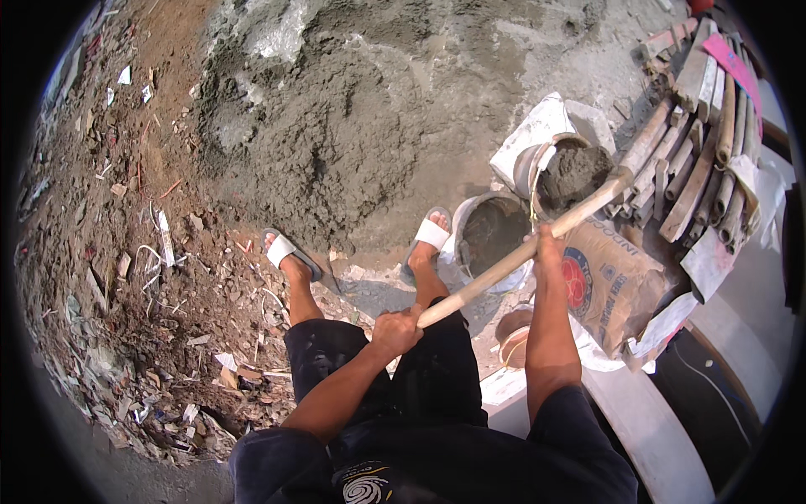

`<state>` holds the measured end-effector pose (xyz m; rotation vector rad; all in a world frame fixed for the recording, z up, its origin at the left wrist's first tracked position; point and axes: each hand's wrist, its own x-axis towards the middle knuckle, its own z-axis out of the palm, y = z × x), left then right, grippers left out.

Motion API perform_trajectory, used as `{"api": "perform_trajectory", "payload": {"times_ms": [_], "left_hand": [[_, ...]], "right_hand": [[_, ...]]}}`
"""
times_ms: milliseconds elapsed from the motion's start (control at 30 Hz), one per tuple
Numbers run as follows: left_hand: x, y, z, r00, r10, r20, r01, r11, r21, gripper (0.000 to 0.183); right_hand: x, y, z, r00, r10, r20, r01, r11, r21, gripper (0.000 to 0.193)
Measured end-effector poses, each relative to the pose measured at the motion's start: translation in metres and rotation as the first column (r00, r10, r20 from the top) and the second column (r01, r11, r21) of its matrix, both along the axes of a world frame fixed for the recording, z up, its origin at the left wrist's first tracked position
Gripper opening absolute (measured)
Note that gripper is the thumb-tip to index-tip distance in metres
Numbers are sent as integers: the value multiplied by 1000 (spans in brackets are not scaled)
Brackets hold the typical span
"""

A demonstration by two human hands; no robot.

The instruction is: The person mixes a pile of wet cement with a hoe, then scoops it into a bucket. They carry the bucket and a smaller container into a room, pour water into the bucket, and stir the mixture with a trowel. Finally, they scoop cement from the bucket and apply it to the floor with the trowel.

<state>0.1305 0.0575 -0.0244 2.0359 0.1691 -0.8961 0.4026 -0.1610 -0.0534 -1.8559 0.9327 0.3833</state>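
Both my hands grip a long wooden tool handle (495, 273) that slants up to the right. My left hand (396, 333) is closed round its near end, in front of my thighs. Farther up the shaft, my right hand (549, 250) is wrapped round it. The thick far end reaches a bucket (537, 175) heaped with wet grey mortar (578, 176); I cannot make out the tool's head. Below the shaft, left of my right hand, stands a second bucket (460, 220) with grey mortar inside.
Wet mortar (336, 126) spreads over the ground ahead of my sandalled feet. Rubble and scraps (168, 277) cover the left side. To the right lie a brown paper sack (617, 290), stacked wooden poles (701, 143) and a white sack (533, 130). Another bucket (512, 336) is partly behind my right arm.
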Motion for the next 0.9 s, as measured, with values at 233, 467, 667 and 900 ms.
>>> {"api": "perform_trajectory", "payload": {"times_ms": [233,467,667,900], "left_hand": [[-52,-1,-42,938,212,-276,-233,971,-47,34],[12,53,0,688,510,-516,-662,732,-160,47],[-34,157,59,526,529,-666,-688,725,33,53],[-22,169,116,385,515,-766,-882,449,-141,80]], "right_hand": [[-31,81,17,973,170,155,-180,982,51,29],[46,227,-108,883,467,-38,-452,871,194,33],[-127,285,-187,750,371,-548,-280,928,244,34],[-165,298,-184,552,525,-648,-351,851,391,41]]}}
